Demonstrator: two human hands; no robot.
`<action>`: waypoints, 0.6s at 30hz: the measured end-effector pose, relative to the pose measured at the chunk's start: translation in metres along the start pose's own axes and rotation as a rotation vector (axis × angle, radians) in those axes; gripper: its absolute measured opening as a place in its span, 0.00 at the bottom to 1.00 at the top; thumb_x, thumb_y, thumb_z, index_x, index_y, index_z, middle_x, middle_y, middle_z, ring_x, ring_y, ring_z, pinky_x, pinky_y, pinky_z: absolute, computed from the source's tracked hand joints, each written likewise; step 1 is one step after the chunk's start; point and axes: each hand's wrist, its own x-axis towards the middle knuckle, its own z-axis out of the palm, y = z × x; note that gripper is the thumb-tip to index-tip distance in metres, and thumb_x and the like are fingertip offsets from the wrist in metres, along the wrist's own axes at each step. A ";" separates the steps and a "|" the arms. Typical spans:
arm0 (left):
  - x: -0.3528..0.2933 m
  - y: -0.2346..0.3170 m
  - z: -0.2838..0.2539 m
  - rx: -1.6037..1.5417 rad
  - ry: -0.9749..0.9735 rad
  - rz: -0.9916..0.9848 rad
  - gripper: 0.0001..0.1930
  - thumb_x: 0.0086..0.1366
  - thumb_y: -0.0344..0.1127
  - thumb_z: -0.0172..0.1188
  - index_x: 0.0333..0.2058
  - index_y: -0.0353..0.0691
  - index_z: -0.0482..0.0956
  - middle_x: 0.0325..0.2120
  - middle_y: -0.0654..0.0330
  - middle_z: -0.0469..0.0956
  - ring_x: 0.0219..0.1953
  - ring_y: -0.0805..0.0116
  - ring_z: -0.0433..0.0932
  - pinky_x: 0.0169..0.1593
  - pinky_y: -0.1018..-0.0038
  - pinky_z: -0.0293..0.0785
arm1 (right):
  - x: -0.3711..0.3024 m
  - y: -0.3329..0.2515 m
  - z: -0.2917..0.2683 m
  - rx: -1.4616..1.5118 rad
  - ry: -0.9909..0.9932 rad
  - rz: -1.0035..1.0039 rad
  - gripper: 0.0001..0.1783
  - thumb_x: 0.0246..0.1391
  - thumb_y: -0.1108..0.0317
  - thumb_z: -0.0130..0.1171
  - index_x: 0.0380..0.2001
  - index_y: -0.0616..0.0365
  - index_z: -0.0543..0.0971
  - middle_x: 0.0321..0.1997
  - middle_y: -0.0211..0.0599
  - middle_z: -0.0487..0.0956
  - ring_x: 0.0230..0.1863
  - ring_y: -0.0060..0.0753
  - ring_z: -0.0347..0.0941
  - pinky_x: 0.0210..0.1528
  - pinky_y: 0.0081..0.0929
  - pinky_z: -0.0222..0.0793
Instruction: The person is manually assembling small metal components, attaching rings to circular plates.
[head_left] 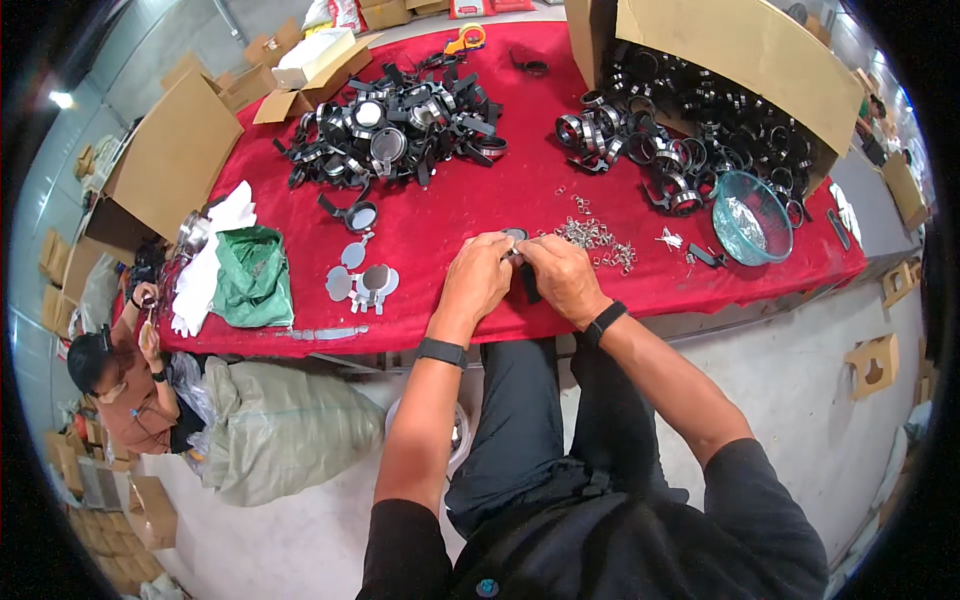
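Observation:
Close to the table's front edge, my left hand (480, 275) and my right hand (567, 278) meet, their fingers closed round one small part with a black handle (529, 284). A bit of its grey lid (516, 235) shows between the fingertips; the rest is covered. Just beyond my right hand lies a loose heap of small metal clips (588, 236). A cluster of white pins (670, 238) and one black-handled piece (707, 257) are further right. Left of my hands are flat grey metal discs (376, 280) and a single black-handled ring with a lid (358, 214).
A big pile of lidded black-handled rings (385, 140) covers the back left. Rings without lids (680, 160) spill from a cardboard box (745, 55), beside a glass bowl (740, 255). A green bag (252, 280) lies left; a person (130, 380) works beyond a large sack (290, 430).

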 end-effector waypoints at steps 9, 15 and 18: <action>0.013 -0.009 -0.002 -0.013 -0.090 -0.028 0.13 0.68 0.32 0.65 0.49 0.37 0.89 0.51 0.46 0.87 0.58 0.46 0.83 0.65 0.56 0.78 | -0.001 0.003 0.006 0.008 0.018 -0.030 0.17 0.54 0.83 0.64 0.48 0.61 0.84 0.42 0.46 0.86 0.43 0.50 0.84 0.46 0.43 0.82; 0.015 0.000 -0.009 -0.017 -0.130 -0.091 0.14 0.67 0.33 0.68 0.49 0.36 0.90 0.51 0.45 0.87 0.57 0.45 0.84 0.64 0.57 0.78 | -0.010 0.000 0.009 0.174 0.062 0.252 0.18 0.58 0.81 0.62 0.52 0.62 0.83 0.45 0.49 0.86 0.47 0.55 0.85 0.50 0.44 0.82; 0.013 0.006 -0.010 -0.013 -0.124 -0.093 0.15 0.67 0.34 0.69 0.50 0.34 0.89 0.51 0.44 0.87 0.56 0.45 0.85 0.64 0.57 0.78 | -0.017 -0.005 0.011 0.230 0.118 0.403 0.17 0.60 0.81 0.64 0.53 0.63 0.84 0.48 0.52 0.88 0.50 0.55 0.86 0.54 0.43 0.83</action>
